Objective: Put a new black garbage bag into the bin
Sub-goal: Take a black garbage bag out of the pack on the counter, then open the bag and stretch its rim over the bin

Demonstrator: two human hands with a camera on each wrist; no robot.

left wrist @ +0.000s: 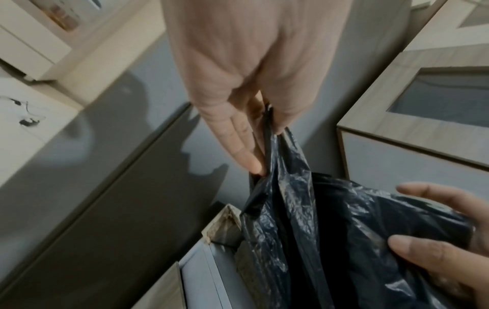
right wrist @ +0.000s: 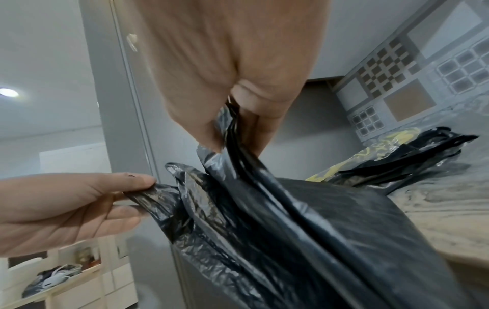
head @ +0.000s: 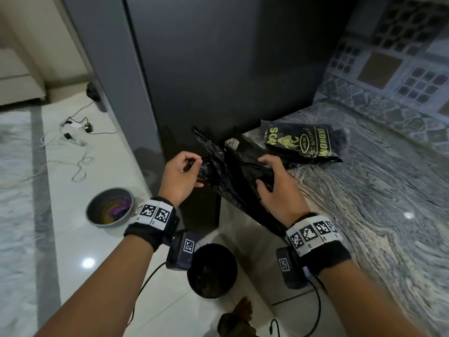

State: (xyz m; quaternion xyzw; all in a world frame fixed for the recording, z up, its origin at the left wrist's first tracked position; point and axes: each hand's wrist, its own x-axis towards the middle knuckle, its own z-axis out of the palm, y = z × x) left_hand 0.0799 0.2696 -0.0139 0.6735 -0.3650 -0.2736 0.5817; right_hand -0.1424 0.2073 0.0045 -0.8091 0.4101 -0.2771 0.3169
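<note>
Bag (head: 239,175) is out of the pack (head: 301,142) but unopened, pinched in left hand (head: 178,177) and right hand (head: 275,188) grip above the surface edge. Bin (head: 211,270) on the floor below has no liner yet.

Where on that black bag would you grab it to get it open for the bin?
At its top edge, one layer in each hand. The black garbage bag hangs folded flat, its loose handle strips uppermost. The left hand pinches one strip from the left; the right hand grips the folds from the right. Pulling those sides apart should probably open the mouth above the bin.
</note>
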